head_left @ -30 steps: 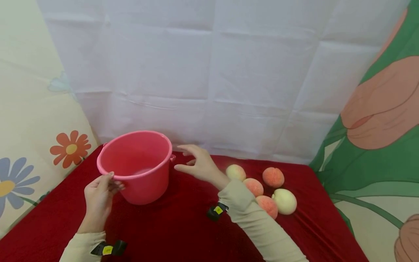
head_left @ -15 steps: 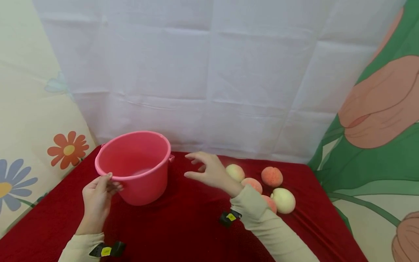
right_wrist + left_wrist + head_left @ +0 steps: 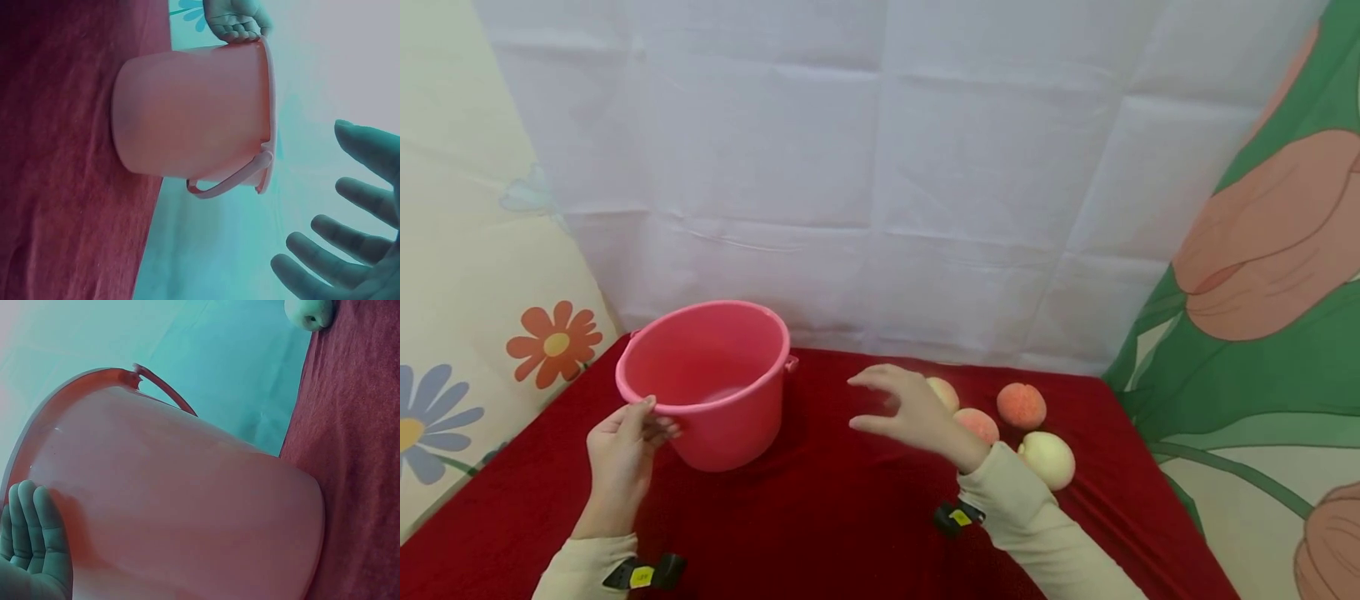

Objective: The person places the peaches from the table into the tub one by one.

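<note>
A pink plastic bucket [image 3: 722, 425] stands upright at the left, with nothing visible inside. My left hand [image 3: 625, 450] grips its near left rim, thumb over the edge and fingers against the outer wall. The bucket's handle [image 3: 234, 180] hangs down on the side that faces my right hand. Fingers spread and holding nothing, my right hand [image 3: 917, 417] hovers between the bucket and a group of peaches. Two of these are pinkish, a front peach [image 3: 977, 423] and a back peach [image 3: 1022, 406]; a pale peach [image 3: 1048, 460] lies nearest. Another pale peach [image 3: 945, 392] is partly behind my right hand.
Dark red cloth [image 3: 805, 517] covers the table. Close behind it hangs a white sheet [image 3: 880, 208], with a flower-printed panel [image 3: 467, 208] at the left and another printed panel [image 3: 1262, 392] at the right. Each wrist wears a black strap.
My right hand has drawn away from the bucket toward the peaches, moving right and slightly nearer, and its sleeve now covers one pink peach. The left hand keeps its hold on the rim.
</note>
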Tool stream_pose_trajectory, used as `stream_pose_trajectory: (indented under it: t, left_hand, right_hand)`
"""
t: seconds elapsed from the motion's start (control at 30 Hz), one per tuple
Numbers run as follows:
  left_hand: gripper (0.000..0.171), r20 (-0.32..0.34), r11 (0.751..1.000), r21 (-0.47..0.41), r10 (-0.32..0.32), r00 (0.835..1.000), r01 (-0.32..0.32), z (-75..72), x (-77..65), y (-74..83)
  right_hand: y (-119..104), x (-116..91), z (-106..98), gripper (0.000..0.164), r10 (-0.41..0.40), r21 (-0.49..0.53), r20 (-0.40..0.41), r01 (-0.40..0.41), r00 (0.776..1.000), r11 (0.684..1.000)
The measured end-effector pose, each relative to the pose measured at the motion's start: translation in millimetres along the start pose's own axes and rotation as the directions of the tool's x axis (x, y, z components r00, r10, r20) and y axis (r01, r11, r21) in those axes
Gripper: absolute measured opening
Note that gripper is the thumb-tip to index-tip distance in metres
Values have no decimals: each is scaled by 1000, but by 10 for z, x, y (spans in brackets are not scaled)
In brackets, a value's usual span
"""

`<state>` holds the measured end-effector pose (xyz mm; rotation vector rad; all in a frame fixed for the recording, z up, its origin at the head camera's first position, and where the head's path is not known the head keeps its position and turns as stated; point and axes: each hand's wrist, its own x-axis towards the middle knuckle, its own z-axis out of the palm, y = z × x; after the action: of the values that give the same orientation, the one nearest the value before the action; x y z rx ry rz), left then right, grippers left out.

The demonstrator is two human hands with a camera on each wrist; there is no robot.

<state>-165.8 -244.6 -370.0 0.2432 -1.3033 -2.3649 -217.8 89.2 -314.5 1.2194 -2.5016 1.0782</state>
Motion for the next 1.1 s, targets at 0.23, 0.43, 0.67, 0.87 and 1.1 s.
stream_pose_trajectory:
  t: [0.23, 0.43, 0.67, 0.87, 1.1]
  left_hand:
    - [25, 19, 998, -25, 55, 998, -55, -9, 5, -36]
    - [24, -3, 999, -14, 44, 999, -44, -5, 12, -35]
    - [22, 2, 999, -20, 34, 999, -34, 1, 8, -22]
    - [22, 13, 999, -22, 28, 1000, -28, 0, 13, -20]
    - [24, 20, 999, -5, 38, 999, -38, 1, 16, -27]
  right_hand:
    - [61, -165, -70, 46, -4, -78, 21, 5, 1000, 997]
    - [126, -291, -132, 45, -54, -185, -15, 50, 998, 981]
    - [218, -427, -172, 45, -37, -111, -4, 36, 999, 993]
    - [279, -533, -216, 46, -19, -173, 17, 21, 1000, 985]
    - [359, -672, -259, 44, 22, -176, 18, -18, 1000, 984]
